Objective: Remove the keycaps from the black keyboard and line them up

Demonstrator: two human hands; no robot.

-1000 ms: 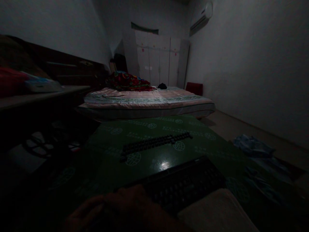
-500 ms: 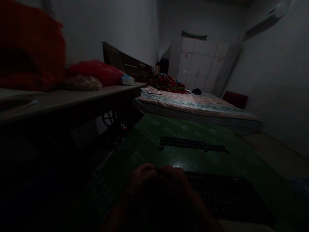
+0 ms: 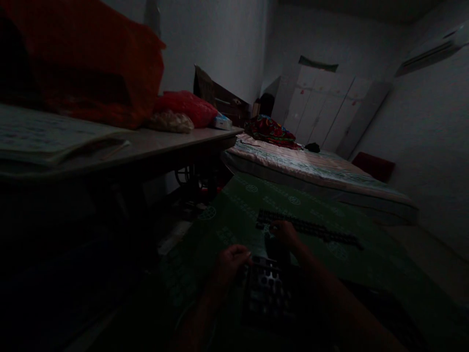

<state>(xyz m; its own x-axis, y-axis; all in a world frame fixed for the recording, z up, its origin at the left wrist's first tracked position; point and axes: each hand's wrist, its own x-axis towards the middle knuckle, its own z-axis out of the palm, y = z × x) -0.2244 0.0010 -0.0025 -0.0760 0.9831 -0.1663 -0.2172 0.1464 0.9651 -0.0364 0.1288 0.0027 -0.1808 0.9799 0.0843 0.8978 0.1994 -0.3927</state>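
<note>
The room is dim. A black keyboard (image 3: 262, 293) lies close to me, its left part showing sockets with no caps on them. My left hand (image 3: 231, 264) is beside the keyboard's top left corner, thumb and finger pinched; whatever they hold is too dark to make out. My right hand (image 3: 286, 233) reaches past the keyboard to the near left end of the rows of black keycaps (image 3: 311, 227). Its fingers are drawn together and touch or hover over that spot; what is in them is hidden. Both lie on a green printed surface (image 3: 234, 220).
To the left stands a table (image 3: 176, 139) with an orange bag (image 3: 120, 63), a red bag (image 3: 194, 107) and an open book (image 3: 51, 132). Beyond the green surface is a bed (image 3: 311, 168) with a bundled patterned blanket (image 3: 271, 131). White cabinets (image 3: 322, 107) stand behind.
My hands were together in front of the keyboard; now they are apart. My right hand has moved forward to the keycap rows, and my left sits by the keyboard's corner. The view has turned left.
</note>
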